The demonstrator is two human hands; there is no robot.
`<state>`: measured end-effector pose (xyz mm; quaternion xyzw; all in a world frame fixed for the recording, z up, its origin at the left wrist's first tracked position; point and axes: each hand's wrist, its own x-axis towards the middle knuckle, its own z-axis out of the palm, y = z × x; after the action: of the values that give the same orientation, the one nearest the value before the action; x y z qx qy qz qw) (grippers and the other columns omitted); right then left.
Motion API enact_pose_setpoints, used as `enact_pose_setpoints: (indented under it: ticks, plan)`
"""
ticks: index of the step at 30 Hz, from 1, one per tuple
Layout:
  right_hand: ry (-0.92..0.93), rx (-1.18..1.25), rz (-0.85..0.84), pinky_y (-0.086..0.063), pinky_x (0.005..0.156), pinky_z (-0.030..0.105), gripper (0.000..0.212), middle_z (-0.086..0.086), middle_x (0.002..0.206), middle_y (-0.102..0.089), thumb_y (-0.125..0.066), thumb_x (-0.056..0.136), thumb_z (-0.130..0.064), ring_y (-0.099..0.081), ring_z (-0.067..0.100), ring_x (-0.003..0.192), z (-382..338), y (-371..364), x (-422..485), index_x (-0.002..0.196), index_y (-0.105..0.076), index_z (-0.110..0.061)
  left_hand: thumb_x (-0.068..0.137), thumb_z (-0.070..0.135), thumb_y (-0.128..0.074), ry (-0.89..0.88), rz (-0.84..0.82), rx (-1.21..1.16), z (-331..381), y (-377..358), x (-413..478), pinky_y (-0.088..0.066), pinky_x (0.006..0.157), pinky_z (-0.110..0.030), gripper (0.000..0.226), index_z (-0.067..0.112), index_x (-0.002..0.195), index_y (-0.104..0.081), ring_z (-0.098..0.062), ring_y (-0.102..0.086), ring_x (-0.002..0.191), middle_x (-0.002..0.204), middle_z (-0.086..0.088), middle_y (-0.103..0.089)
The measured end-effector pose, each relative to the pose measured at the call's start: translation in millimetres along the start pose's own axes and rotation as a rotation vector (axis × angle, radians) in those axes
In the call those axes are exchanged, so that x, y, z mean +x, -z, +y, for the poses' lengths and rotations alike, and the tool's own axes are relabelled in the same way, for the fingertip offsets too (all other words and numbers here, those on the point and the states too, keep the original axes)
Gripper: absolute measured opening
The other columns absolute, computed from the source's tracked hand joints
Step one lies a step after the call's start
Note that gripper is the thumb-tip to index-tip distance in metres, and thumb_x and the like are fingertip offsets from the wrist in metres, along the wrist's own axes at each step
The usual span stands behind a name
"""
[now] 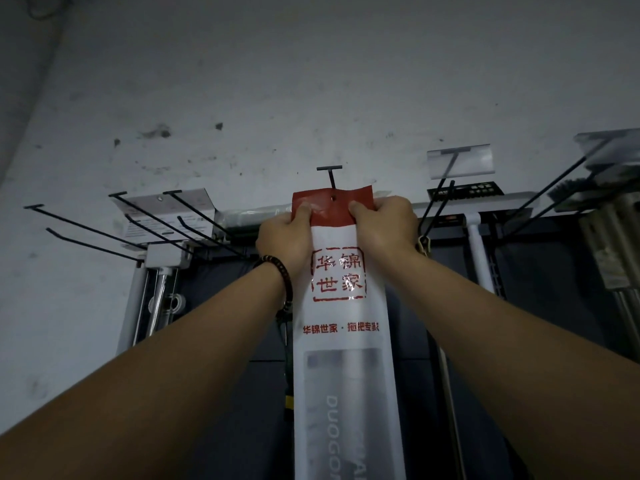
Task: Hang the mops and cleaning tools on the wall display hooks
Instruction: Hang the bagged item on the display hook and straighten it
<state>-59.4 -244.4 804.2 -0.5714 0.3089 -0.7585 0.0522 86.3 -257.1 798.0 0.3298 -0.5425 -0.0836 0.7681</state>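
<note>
Your two bare forearms fill the lower frame, reaching up; a dark bead bracelet (277,271) circles your left wrist. Your left hand (285,237) and right hand (384,230) are each clamped on the top of one packaged mop (346,341), thumbs pressed on the red header flap (332,207), other fingers behind it and out of sight. The package is a long white plastic sleeve held upright at frame centre against the dark display panel (536,289): red top band with a small punched hole, a red square seal of four characters below, a line of red characters under that, then a grey product picture with lettering, partly blurred. The hole sits at the centre hook (331,174), a black T-tipped peg; whether the peg passes through the hole cannot be told. The sleeve's lower end is cut off by the frame edge. Left of you, roughly five bare black hooks (104,237) fan out, some overlapping a white carded item. Right, one clear price-tag holder (460,162) and a white handle (479,251) hanging; farther right, dim brush-like goods, hard to make out. White scuffed wall (311,81) above.
</note>
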Motion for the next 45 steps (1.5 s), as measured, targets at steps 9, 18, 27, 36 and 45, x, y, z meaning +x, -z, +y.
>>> enact_pose_setpoints:
  ticks: [9, 18, 27, 36, 45]
  plan:
    - [-0.016, -0.087, -0.022, -0.064, 0.063, 0.035, 0.026, -0.002, 0.072, -0.074, -0.071, 0.096, -0.032, -0.075, 0.019, 0.068, 7, -5, 19, 0.075, -0.074, -0.017, 0.097, 0.047, -0.059, 0.046, 0.009, 0.018, -10, -16, 15, -0.066, 0.079, -0.047, 0.038, 0.017, 0.077, -0.071, -0.027, -0.078, 0.078, 0.08, -0.007, -0.079]
    - [-0.139, -0.142, -0.063, -0.066, 0.074, 0.041, 0.019, 0.006, 0.085, -0.074, -0.075, 0.09, -0.032, -0.074, 0.026, 0.076, 51, -21, 37, 0.089, -0.07, -0.014, 0.092, 0.05, -0.059, 0.066, 0.008, 0.182, -42, -30, 25, -0.064, 0.08, -0.046, 0.046, 0.019, 0.058, -0.064, -0.033, -0.075, 0.084, 0.078, -0.009, -0.077]
    - [-0.084, -0.09, -0.064, -0.066, 0.074, 0.044, 0.03, -0.001, 0.08, -0.077, -0.069, 0.094, -0.046, -0.075, 0.02, 0.074, 88, -19, 28, 0.084, -0.075, -0.017, 0.089, 0.062, -0.061, 0.02, -0.022, 0.169, -68, -31, 26, -0.056, 0.071, -0.033, 0.045, 0.02, 0.073, -0.062, -0.022, -0.066, 0.071, 0.078, -0.004, -0.072]
    - [0.086, -0.093, -0.077, -0.045, 0.058, 0.009, 0.014, -0.01, 0.088, -0.068, -0.074, 0.093, -0.026, -0.063, -0.001, 0.077, 98, 17, -60, 0.102, -0.067, -0.019, 0.088, 0.024, -0.067, -0.24, -0.008, 0.366, -77, -8, -62, -0.056, 0.093, -0.039, 0.028, 0.024, 0.112, -0.052, -0.019, -0.058, 0.105, 0.116, 0.002, -0.053]
    - [-0.198, 0.108, -0.415, -0.051, 0.059, 0.014, 0.004, 0.004, 0.085, -0.075, -0.072, 0.097, -0.013, -0.072, 0.009, 0.074, 149, 60, -212, 0.099, -0.073, -0.01, 0.095, 0.015, -0.068, -0.089, -0.314, 0.132, -156, 40, -233, -0.052, 0.065, -0.02, 0.016, 0.023, 0.104, -0.058, -0.012, -0.064, 0.08, 0.102, 0.002, -0.065]
